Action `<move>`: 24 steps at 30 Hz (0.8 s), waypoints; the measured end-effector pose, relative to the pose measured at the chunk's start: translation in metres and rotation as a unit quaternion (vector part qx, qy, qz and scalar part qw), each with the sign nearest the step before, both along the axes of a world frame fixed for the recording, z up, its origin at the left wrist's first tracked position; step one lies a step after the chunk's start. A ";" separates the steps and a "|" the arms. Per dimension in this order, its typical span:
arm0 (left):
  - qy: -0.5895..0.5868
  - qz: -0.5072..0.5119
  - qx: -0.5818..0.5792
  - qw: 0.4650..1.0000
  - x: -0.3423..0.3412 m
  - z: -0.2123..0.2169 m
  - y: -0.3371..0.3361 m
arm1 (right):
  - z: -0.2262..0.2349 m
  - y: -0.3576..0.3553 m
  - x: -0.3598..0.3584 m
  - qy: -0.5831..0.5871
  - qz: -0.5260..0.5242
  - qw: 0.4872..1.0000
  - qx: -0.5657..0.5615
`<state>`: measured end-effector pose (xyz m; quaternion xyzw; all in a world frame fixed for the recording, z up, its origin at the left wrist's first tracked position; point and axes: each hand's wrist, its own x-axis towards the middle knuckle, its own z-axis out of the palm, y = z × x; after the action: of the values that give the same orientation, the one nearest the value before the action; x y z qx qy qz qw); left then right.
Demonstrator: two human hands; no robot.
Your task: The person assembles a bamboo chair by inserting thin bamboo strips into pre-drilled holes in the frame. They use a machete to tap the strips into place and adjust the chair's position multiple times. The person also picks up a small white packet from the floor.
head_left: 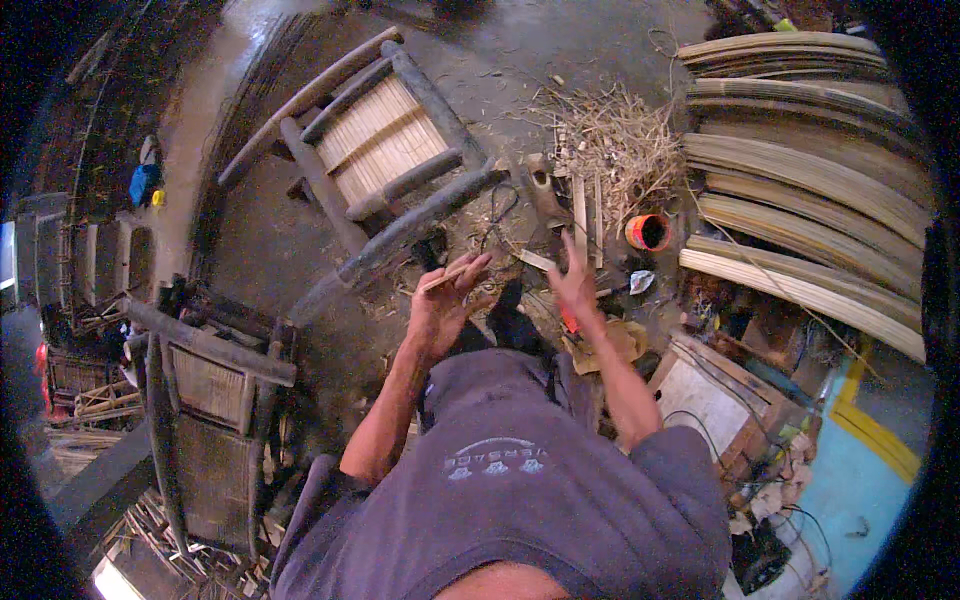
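My left hand (438,315) is raised in front of my lap, its fingers bent around a thin, pale strip (446,277) that looks like bamboo. My right hand (574,290) is to the right, smeared by motion, fingers pointing away from me. A short pale flat piece (537,260) meets its thumb side; whether the hand grips it or merely passes over it, I cannot tell. Beyond my hands, a dark wooden chair frame (420,225) with a pale slatted panel (382,125) lies tipped on the floor. A dark looped cord (500,210) is between the chair and my right hand.
Shavings (615,140) are heaped ahead, beside an orange tin (648,233). Bundles of long bent strips (800,160) fill the right side. Nearer stands a wooden box (710,385). A second chair (210,420) is at my left, above scattered sticks (190,545).
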<state>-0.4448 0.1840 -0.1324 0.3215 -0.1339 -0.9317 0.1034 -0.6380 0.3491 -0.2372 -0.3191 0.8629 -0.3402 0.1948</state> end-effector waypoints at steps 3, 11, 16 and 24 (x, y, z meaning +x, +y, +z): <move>0.044 0.038 0.074 0.996 -0.010 -0.020 -0.018 | -0.052 0.034 0.034 -0.068 -0.059 0.995 0.049; -0.087 0.046 -0.049 0.994 -0.064 -0.168 -0.091 | -0.061 0.014 0.029 -0.060 -0.114 0.991 0.037; -0.229 -0.108 -0.517 0.818 -0.105 -0.239 -0.141 | -0.061 0.025 0.058 -0.158 -0.169 0.964 0.133; -0.085 0.029 -0.390 0.917 -0.160 -0.301 -0.172 | -0.102 0.066 0.090 -0.160 -0.189 0.949 0.197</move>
<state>-0.6051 0.0125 -0.4339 0.3374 -0.4854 -0.7714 0.2355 -0.5479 0.4146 -0.3391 -0.0472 0.9147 -0.2405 0.3214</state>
